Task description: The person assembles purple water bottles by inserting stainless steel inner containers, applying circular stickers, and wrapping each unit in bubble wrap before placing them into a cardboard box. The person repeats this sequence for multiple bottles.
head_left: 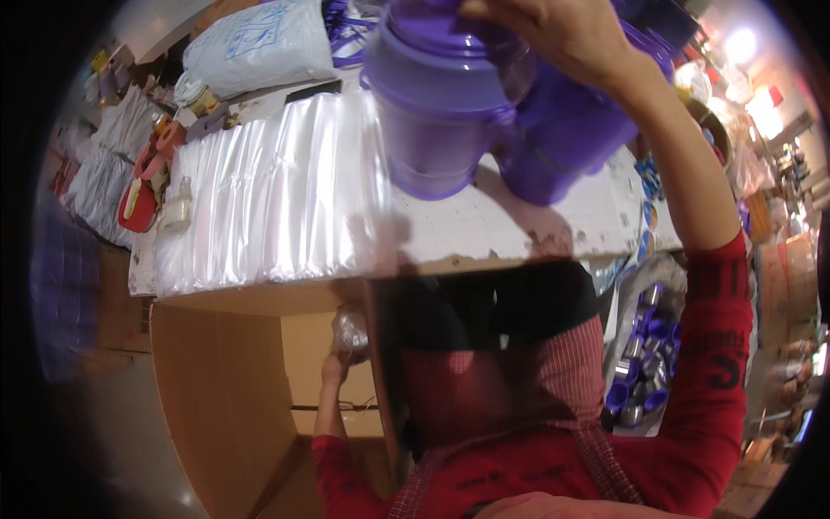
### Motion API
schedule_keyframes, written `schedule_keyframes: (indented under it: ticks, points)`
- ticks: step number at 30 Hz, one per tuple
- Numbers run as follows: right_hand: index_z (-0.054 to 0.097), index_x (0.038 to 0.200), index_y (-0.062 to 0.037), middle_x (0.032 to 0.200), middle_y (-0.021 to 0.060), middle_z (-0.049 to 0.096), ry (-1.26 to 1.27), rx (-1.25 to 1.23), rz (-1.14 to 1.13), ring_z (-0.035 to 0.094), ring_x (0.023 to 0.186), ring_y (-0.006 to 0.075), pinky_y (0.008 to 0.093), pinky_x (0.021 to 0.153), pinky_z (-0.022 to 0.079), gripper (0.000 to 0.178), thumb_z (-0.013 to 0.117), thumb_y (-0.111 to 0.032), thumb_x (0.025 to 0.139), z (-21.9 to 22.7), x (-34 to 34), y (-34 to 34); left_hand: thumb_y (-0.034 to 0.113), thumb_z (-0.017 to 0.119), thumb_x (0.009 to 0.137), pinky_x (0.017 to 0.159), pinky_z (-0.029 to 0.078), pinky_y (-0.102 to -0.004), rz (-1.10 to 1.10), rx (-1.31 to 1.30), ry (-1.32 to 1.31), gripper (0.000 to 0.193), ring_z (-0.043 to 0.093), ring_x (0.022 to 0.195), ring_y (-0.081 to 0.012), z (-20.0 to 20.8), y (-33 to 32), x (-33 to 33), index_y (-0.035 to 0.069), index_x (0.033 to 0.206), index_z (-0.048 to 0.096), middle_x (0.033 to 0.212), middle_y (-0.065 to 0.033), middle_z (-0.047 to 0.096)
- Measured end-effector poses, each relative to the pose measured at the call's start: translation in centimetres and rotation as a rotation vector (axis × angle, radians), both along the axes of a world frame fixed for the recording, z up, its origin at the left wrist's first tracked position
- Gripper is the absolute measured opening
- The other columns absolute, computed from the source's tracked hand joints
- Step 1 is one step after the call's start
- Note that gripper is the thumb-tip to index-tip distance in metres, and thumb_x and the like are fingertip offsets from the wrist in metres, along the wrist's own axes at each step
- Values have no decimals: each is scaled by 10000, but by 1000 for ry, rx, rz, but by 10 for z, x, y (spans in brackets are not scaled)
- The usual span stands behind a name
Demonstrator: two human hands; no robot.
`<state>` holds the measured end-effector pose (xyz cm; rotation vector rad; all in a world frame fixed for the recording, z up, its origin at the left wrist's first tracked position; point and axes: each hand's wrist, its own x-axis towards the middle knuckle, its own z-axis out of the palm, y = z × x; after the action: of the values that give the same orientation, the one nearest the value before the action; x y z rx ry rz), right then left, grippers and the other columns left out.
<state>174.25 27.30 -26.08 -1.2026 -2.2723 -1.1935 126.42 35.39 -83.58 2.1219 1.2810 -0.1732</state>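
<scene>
My right hand (562, 35) reaches over the table, its fingers closed at the top of a purple lidded container (437, 112). The grip itself is partly cut off by the upper edge. Right beside it, a second purple container (566, 130) stands tilted under my forearm. Low on the left, my left hand (335, 369) is inside an open cardboard box (216, 389), closed around a clear plastic-wrapped item (351, 333). What the wrapping contains is too blurred to make out.
A stack of clear plastic bags (277, 190) covers the table's left part. Behind it lies a stuffed white sack (255, 48). Tape rolls (138, 206) and a small bottle (177, 208) sit at the left edge. To my right is a bag of purple-and-silver cups (644, 355).
</scene>
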Motion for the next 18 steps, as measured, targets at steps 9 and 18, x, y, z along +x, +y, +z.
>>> schedule_keyframes:
  ticks: [9,18]
  points:
    - [641,814,-2,783,141,639,436,-592,-196,617,721,261,368,666,499,323,541,-285,932,23,-66,-127,292,582,940,980,438,-382,-36,-441,-1518,514,527,1166,-213,372,-33,183,0,1340,444,1264,-142,531]
    - [659,919,15,852,117,704,1617,164,-1077,682,779,172,291,719,518,259,633,-240,883,-215,78,-361,214,652,889,695,468,-213,17,-633,-937,283,575,806,-102,350,-116,313,61,1099,540,889,-40,620]
